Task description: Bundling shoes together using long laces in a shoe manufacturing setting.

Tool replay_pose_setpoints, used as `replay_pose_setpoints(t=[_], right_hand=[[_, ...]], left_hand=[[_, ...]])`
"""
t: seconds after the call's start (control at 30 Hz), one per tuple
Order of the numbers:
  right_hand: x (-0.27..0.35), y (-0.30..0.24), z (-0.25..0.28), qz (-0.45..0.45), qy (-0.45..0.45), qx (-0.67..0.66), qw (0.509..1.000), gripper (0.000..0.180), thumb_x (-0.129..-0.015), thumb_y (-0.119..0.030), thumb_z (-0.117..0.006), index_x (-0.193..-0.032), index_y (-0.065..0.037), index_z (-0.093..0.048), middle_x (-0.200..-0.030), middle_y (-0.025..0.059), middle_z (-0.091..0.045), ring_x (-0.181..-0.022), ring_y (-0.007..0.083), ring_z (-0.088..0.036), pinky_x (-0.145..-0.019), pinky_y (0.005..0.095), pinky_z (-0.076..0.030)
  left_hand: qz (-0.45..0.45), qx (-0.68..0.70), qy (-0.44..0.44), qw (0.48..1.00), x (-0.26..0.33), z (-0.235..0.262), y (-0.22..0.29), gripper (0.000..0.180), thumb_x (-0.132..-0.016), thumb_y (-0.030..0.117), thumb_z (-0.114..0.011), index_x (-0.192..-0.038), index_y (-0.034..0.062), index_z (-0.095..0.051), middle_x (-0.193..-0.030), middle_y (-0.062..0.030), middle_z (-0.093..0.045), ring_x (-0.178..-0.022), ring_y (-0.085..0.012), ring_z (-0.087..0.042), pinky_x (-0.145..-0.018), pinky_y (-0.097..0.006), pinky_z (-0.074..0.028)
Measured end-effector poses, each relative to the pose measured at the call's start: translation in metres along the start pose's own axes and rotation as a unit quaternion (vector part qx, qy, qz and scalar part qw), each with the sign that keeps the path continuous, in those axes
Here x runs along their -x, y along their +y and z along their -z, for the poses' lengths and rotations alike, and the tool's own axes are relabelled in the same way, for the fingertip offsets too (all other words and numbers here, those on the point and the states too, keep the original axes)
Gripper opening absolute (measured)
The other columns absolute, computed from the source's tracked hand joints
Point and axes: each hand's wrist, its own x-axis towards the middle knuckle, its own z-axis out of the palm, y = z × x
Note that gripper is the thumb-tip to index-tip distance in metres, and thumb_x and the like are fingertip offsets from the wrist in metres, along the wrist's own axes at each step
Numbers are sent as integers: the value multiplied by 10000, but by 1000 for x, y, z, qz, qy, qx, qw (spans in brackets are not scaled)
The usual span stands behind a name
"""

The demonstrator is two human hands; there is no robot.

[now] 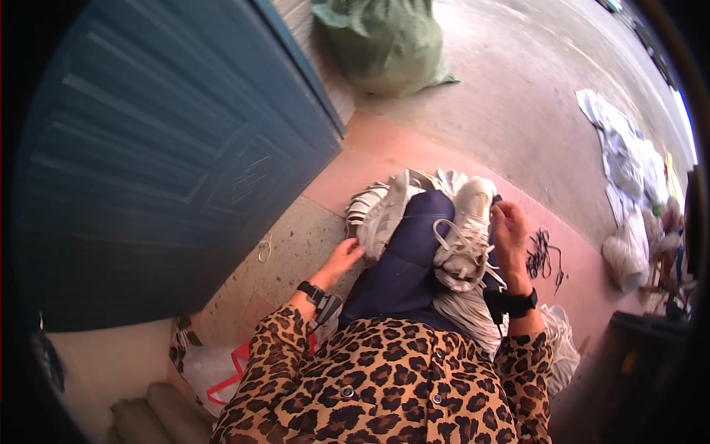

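A white lace-up shoe [473,229] lies on my right thigh, its pale shoelaces loose and looping over it. Just right of the shoe, my right hand [510,233] has its fingers bent inward; whatever they pinch is too small to make out. My left hand [345,257] is beside my left knee with its fingers loosely apart, close to other white shoes [381,214] heaped beyond the knee. I see nothing held in it. A thick bundle of whitish laces [473,320] sits under the shoe by my right leg, and more laces [563,351] hang past my right forearm.
A blue panelled door [177,155] stands on the left. Ahead is a full green sack [388,44]. Black laces [543,255] lie on the pink floor at right. White cloth and bags [627,251] are farther right. A red-trimmed white bag [214,370] is at lower left.
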Motion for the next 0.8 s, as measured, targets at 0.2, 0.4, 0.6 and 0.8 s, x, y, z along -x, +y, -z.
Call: replay_pose_setpoints(t=[0.2, 0.4, 0.6, 0.8], right_hand=[[20, -18, 14, -32, -63, 28, 997, 229, -853, -70, -560, -1057, 21, -505, -804, 22, -534, -735, 80, -496, -679, 213, -421], [88, 7, 48, -110, -102, 30, 988, 266, -872, -61, -542, -1120, 18, -490, -916, 1, -526, -829, 65, -487, -742, 194, -398], [45, 17, 29, -238, -91, -43, 966, 216, -909, -202, -504, -1054, -43, -511, -891, -16, -570, -776, 43, -533, -617, 179, -421], [-24, 63, -3, -224, -356, -34, 907, 249, -898, -195, -402, -1015, -27, -544, -886, 55, -609, -804, 186, -589, -737, 327, -467]], left_hand=[[-83, 58, -16, 995, 13, 8, -5, 393, -842, 302, -599, -1117, 34, -517, -1018, -44, -550, -834, -151, -519, -678, -287, -443], [-492, -231, 187, 818, 43, -24, 49, 327, -705, 108, -678, -981, 32, -520, -985, -146, -533, -927, -309, -520, -808, -390, -426], [-458, -306, 79, 831, 24, -53, 48, 519, -756, 288, -643, -1165, 22, -466, -1090, -151, -509, -958, -304, -537, -857, -388, -404], [-365, -324, 49, 872, 13, -52, 36, 595, -754, 471, -583, -1067, -27, -493, -884, -151, -549, -862, -285, -541, -811, -408, -333]])
